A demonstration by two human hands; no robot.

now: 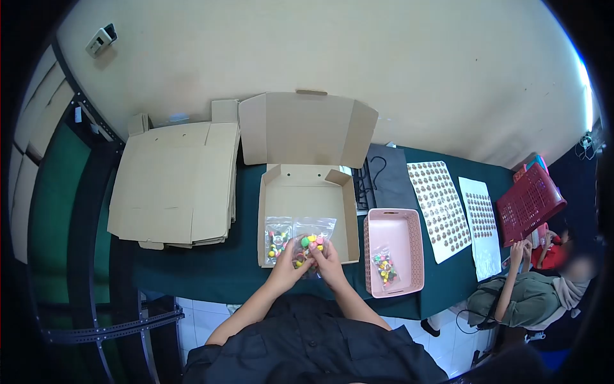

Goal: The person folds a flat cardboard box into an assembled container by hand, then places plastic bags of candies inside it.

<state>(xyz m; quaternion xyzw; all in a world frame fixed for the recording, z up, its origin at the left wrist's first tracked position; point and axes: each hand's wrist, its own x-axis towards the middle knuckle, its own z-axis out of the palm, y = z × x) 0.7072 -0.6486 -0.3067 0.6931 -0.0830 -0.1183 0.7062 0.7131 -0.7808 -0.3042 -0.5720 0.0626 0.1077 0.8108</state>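
Both my hands hold a clear plastic bag of colourful small pieces [311,242] over the front of an open cardboard box [306,189]. My left hand [291,265] grips the bag's left side, and my right hand [326,264] grips its right side, fingers closed on the plastic. Green, yellow and pink pieces show through it; their kind is too small to tell. A similar filled bag [277,240] lies inside the box at its left, beside my left hand. The box lid [307,128] stands raised at the back.
Flattened cardboard boxes [173,182] are stacked on the left. Right of the box, a pink basket [394,217] holds another filled bag [385,267]. Beyond lie sticker sheets [441,205] and a tilted maroon basket [531,203]. A seated person [518,297] works at the right end.
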